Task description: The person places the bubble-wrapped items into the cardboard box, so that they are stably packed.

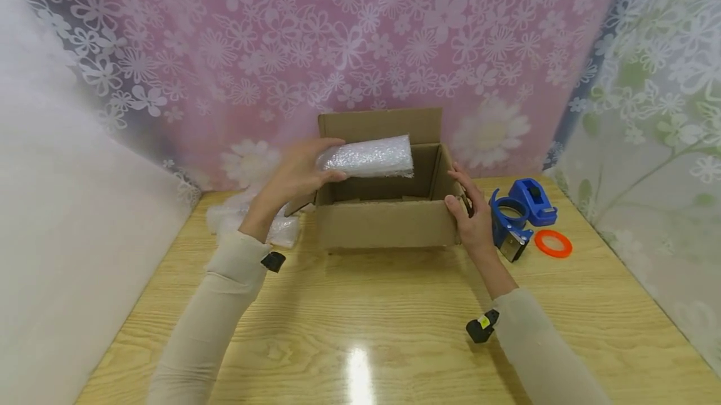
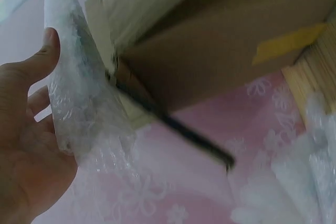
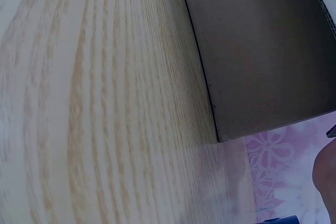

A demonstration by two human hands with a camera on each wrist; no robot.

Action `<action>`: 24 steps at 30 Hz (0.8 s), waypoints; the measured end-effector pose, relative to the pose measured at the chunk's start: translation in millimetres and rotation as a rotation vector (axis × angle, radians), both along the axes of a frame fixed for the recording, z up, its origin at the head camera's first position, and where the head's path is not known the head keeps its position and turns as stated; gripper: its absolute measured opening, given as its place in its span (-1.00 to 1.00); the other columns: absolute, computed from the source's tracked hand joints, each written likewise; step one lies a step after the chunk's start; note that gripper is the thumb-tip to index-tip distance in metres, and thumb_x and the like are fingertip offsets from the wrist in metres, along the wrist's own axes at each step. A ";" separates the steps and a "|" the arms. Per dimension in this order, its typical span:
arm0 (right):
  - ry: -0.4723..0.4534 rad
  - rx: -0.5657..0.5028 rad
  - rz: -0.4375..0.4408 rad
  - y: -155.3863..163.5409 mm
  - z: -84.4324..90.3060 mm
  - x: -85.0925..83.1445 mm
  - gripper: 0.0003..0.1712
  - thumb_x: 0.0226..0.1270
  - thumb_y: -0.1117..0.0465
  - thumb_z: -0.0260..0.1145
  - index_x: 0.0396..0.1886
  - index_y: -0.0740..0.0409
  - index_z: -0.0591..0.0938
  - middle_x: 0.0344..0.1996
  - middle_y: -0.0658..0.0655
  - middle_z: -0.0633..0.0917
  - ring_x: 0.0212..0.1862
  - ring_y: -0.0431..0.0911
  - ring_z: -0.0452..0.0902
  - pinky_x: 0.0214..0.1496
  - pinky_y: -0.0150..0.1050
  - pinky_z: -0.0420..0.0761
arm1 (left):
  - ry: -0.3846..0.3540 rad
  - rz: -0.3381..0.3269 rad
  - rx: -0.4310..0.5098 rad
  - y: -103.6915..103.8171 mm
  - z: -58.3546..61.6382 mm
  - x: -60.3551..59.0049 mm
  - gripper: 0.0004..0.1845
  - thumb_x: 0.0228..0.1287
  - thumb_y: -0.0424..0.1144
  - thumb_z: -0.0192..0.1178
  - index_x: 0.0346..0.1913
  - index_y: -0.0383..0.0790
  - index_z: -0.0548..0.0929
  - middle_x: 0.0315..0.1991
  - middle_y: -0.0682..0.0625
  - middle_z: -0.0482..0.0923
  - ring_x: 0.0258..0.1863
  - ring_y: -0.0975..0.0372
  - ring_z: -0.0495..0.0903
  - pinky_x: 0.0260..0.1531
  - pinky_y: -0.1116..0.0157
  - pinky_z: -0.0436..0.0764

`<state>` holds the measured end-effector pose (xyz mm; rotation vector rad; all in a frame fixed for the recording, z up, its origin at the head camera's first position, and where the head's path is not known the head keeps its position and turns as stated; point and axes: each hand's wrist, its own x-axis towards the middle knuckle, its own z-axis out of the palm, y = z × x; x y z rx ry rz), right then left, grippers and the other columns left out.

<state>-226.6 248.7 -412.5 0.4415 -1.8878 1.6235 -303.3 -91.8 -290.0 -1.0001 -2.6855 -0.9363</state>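
Observation:
An open cardboard box [image 1: 386, 225] stands on the wooden table [image 1: 360, 323]. My left hand [image 1: 301, 170] grips one end of a bubble-wrapped bundle [image 1: 368, 156] and holds it over the box's open top. In the left wrist view the bundle [image 2: 79, 98] lies between thumb and fingers of the left hand [image 2: 26, 129], with the box [image 2: 220, 40] behind it. My right hand [image 1: 470, 211] rests against the box's right side flap, fingers fairly straight. The right wrist view shows the box wall [image 3: 262, 51] and bare table [image 3: 94, 108].
A blue tape dispenser [image 1: 515, 214] and an orange tape ring [image 1: 553, 243] lie right of the box. Loose bubble wrap [image 1: 245, 220] sits left of it. Flowered curtains close in the back and both sides of the table.

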 end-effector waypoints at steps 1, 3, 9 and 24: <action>0.003 0.002 -0.003 0.0 0.0 0.0 -0.44 0.44 0.41 0.21 0.42 0.37 0.49 0.55 0.33 0.33 0.61 0.07 0.16 0.59 0.30 0.12 | -0.002 -0.007 0.002 5.6 -1.4 -1.1 -0.26 0.33 -0.05 0.46 0.50 -0.15 0.45 0.47 -0.06 0.44 0.51 0.01 0.33 0.53 0.02 0.27; 0.012 0.002 -0.006 0.0 -0.2 -0.2 -0.44 0.43 0.41 0.21 0.41 0.38 0.49 0.54 0.37 0.32 0.61 0.09 0.16 0.63 0.30 -0.04 | -0.007 -0.018 0.001 16.3 -3.7 -2.3 -0.26 0.33 -0.05 0.46 0.50 -0.15 0.45 0.47 -0.05 0.45 0.50 0.01 0.34 0.51 0.02 0.29; 0.023 0.011 -0.020 -0.8 -0.5 -0.3 -0.45 0.42 0.40 0.21 0.40 0.37 0.50 0.54 0.35 0.34 0.60 0.09 0.17 0.66 0.21 -0.17 | -0.006 -0.035 -0.046 41.6 -12.1 -6.5 -0.27 0.28 -0.06 0.49 0.47 -0.10 0.50 0.44 -0.03 0.49 0.43 0.02 0.42 0.42 0.01 0.42; 0.019 0.025 -0.029 4.4 -11.2 -9.3 -0.45 0.46 0.32 0.22 0.43 0.26 0.52 0.55 0.20 0.37 0.60 -0.02 0.19 0.62 0.24 0.06 | -0.143 -0.055 0.058 49.2 -41.6 -19.2 -0.26 0.26 -0.01 0.50 0.47 -0.07 0.51 0.46 -0.01 0.48 0.48 0.04 0.39 0.45 0.02 0.40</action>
